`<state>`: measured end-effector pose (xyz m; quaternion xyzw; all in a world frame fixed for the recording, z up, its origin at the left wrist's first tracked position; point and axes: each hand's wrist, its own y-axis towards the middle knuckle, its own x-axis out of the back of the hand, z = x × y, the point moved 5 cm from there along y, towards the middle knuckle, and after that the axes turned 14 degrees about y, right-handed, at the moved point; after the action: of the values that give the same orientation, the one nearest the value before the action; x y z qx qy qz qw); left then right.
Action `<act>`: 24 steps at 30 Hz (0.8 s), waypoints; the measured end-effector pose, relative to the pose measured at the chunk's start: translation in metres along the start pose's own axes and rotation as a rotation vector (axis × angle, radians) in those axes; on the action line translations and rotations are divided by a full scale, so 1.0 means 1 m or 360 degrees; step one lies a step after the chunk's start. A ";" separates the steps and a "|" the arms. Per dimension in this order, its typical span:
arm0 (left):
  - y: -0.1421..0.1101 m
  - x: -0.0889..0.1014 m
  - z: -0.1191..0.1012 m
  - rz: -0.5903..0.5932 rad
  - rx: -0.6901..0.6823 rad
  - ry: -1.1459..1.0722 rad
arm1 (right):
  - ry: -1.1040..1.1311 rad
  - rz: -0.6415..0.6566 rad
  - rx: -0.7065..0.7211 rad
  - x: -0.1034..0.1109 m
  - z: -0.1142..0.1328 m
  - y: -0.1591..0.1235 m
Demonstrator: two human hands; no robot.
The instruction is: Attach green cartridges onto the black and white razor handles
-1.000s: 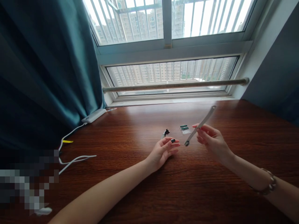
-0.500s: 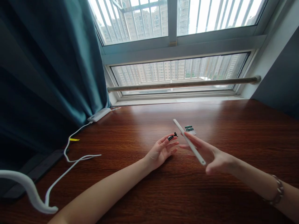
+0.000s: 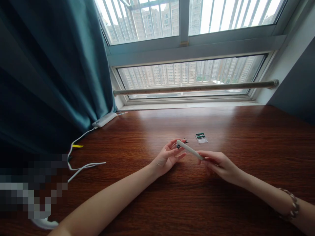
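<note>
My left hand [image 3: 167, 158] pinches a small black razor head [image 3: 179, 146] between thumb and fingers; most of it is hidden. A slim white handle [image 3: 190, 150] slants across the gap between my hands. My right hand [image 3: 219, 165] is closed on its lower right end, with thumb and fingers pressed together. The handle's upper left end overlaps the razor head; whether they are joined I cannot tell. Just beyond my hands, a clear plastic case [image 3: 203, 141] holding dark green-edged strips, like razor cartridges, lies on the brown wooden tabletop [image 3: 152, 203].
At the back left a white power strip [image 3: 105, 120] rests by the blue curtain [image 3: 81, 82]. Its white cable [image 3: 92, 165] loops over the table's left side, near a yellow tag [image 3: 78, 146]. A rail [image 3: 197, 88] crosses the window behind the table.
My right hand has turned and closed on the handle's end, where before its fingers were spread. The handle has swung so its far end meets the razor head in my left hand.
</note>
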<state>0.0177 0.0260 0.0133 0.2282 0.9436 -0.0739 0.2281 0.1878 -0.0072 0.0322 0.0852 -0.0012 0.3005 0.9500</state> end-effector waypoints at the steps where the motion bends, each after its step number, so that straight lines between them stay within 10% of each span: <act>1: 0.000 0.000 0.000 0.0007 -0.0003 -0.0004 | -0.0135 0.0021 0.0040 0.000 0.002 0.000; 24: -0.003 -0.002 0.006 -0.0008 -0.0070 0.0141 | -0.1114 -0.0055 0.0243 -0.006 -0.001 -0.007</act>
<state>0.0203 0.0212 0.0087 0.2239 0.9547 -0.0437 0.1909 0.1863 -0.0160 0.0297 0.2535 -0.3026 0.2363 0.8879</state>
